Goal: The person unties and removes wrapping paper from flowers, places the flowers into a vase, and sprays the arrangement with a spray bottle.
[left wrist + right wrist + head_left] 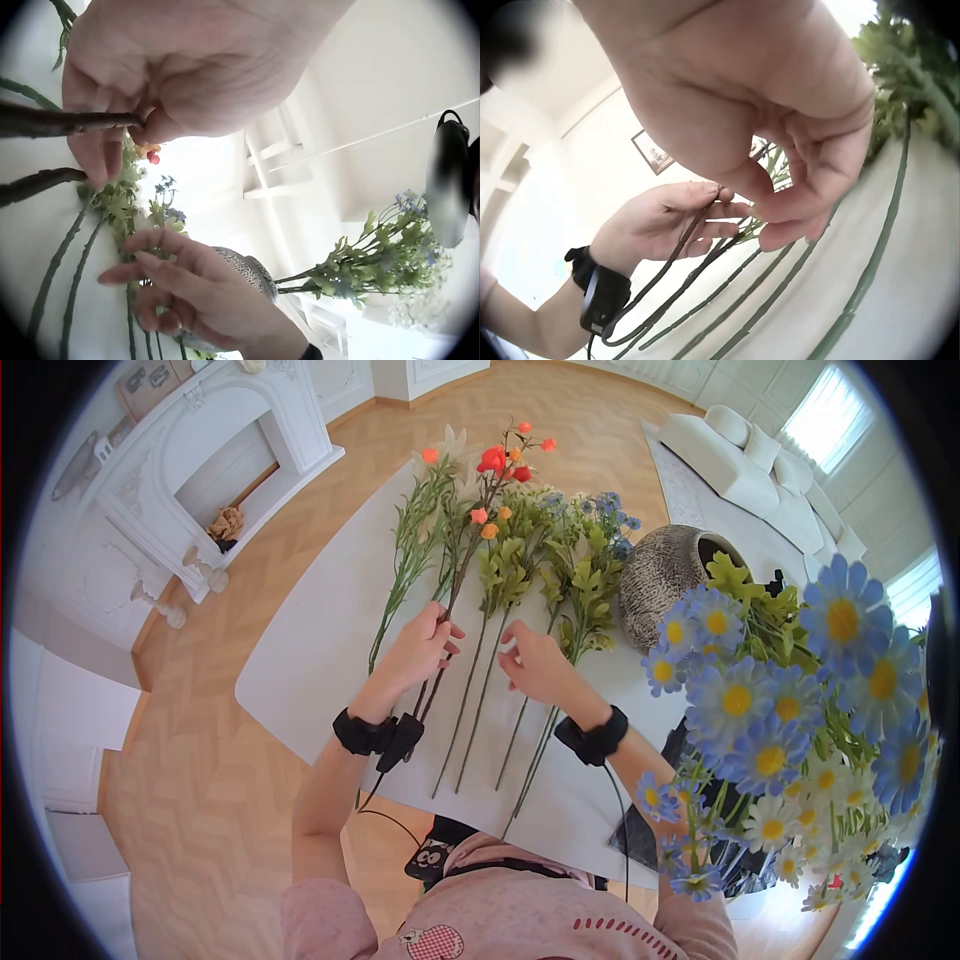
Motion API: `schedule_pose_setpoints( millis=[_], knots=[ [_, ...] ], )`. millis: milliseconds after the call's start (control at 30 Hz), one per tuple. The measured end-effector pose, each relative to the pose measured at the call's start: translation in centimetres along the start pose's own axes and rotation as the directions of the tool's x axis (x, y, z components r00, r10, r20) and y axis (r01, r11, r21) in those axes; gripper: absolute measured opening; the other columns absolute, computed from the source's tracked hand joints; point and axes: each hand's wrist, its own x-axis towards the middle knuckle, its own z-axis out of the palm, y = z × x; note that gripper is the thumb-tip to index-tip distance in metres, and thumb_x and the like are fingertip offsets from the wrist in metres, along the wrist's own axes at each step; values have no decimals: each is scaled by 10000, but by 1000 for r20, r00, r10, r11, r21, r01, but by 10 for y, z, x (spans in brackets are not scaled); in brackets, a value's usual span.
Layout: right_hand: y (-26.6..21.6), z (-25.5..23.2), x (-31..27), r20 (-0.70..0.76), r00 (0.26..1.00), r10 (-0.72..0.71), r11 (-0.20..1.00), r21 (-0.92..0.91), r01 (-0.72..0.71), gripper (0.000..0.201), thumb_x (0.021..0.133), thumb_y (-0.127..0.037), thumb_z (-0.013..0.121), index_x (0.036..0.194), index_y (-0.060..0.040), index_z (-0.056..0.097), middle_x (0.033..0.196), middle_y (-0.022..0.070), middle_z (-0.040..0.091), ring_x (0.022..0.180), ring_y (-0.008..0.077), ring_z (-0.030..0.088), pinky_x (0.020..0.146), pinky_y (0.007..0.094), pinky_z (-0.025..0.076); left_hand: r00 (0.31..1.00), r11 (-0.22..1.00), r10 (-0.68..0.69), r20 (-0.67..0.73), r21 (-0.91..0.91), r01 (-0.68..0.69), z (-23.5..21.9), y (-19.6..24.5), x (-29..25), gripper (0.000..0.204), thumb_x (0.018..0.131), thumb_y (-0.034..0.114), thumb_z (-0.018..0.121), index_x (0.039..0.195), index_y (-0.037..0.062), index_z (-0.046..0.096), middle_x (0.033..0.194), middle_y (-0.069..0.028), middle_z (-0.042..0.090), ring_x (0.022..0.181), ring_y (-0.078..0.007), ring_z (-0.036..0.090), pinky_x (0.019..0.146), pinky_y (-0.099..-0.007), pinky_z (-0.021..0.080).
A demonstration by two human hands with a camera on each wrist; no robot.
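My left hand (412, 652) pinches a dark brown stem (676, 251) between thumb and forefinger; a second brown stem runs beside it. Red and orange blooms (491, 459) top these stems. To the right, my right hand (543, 666) is over the green stems (487, 705), its fingers loosely bent. In the left wrist view the right hand (214, 292) shows spread fingers with nothing between them. Leafy stems with blue flowers (607, 508) lie right of it, and green stems with white lilies (452, 444) lie to the left.
A speckled round vase (655, 585) lies on its side at the right of the white table (300, 660). Large blue and white daisies (735, 700) fill the near right. A fireplace (225, 465) stands back left, a sofa (720, 470) back right. Cables hang from both wrists.
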Motion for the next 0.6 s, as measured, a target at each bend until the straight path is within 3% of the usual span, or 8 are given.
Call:
schedule_pose_setpoints(
  millis=[33, 67, 133, 267, 333, 433, 567, 600],
  knots=[
    [-3, 3, 7, 50, 992, 120, 985, 122, -125, 184, 770, -96, 565, 879, 3, 455, 626, 176, 595, 590, 350, 587, 550, 395, 457, 1000, 1000, 1, -5, 1, -1, 1, 2, -1, 120, 915, 127, 317, 931, 28, 384, 928, -90, 586, 735, -144, 585, 553, -273, 461],
    [3, 10, 15, 53, 992, 116, 985, 123, -121, 184, 770, -96, 565, 879, 3, 455, 626, 176, 595, 590, 350, 587, 550, 395, 457, 999, 999, 27, -26, 26, -27, 2, 3, -3, 115, 914, 117, 320, 921, 21, 383, 865, -95, 587, 673, -143, 570, 532, -268, 460],
    [28, 30, 30, -110, 994, 14, 972, -233, -40, 260, 737, -132, 598, 865, 24, 435, 629, 189, 582, 589, 349, 583, 549, 401, 456, 997, 997, 54, -52, 52, -51, 1, 2, -4, 110, 913, 107, 324, 911, 14, 383, 801, -100, 587, 611, -142, 556, 511, -263, 458],
    [41, 38, 38, -122, 988, -99, 949, -310, 57, 338, 692, -139, 614, 869, 41, 390, 628, 209, 564, 617, 366, 580, 564, 413, 459, 999, 997, 43, 1, 70, -43, 1, -3, -3, 103, 914, 99, 316, 906, 21, 381, 675, -88, 557, 533, -126, 527, 498, -258, 458],
    [40, 41, 40, -177, 982, 69, 929, -348, -128, 377, 654, -112, 616, 872, 45, 351, 659, 236, 553, 635, 390, 573, 584, 424, 466, 1000, 999, -2, 8, 46, 2, 1, -4, -3, 101, 918, 106, 310, 904, 34, 380, 662, -73, 545, 534, -114, 523, 499, -242, 456],
    [3, 17, 27, -208, 974, 93, 866, -466, -182, 357, 644, -70, 598, 865, 33, 337, 691, 253, 551, 653, 414, 566, 588, 446, 467, 1000, 998, 25, 0, 52, -25, 2, -12, 1, 106, 919, 95, 303, 897, 22, 377, 664, -75, 542, 546, -119, 528, 503, -251, 462],
    [49, 17, 39, -267, 958, 108, 895, -393, -211, 406, 642, -67, 613, 927, 48, 348, 703, 222, 559, 654, 364, 589, 571, 422, 478, 1000, 999, 1, -21, 32, 0, 4, -19, 6, 108, 913, 86, 311, 902, 6, 381, 664, -93, 550, 545, -140, 540, 504, -275, 474],
    [55, 13, 40, -228, 943, 242, 962, -66, -263, 423, 642, -72, 622, 946, 65, 362, 700, 200, 563, 660, 326, 600, 570, 398, 482, 999, 1000, -4, -34, 11, 5, 4, -20, 7, 111, 909, 86, 322, 901, -5, 384, 652, -103, 557, 537, -157, 549, 503, -292, 482]
  ],
)
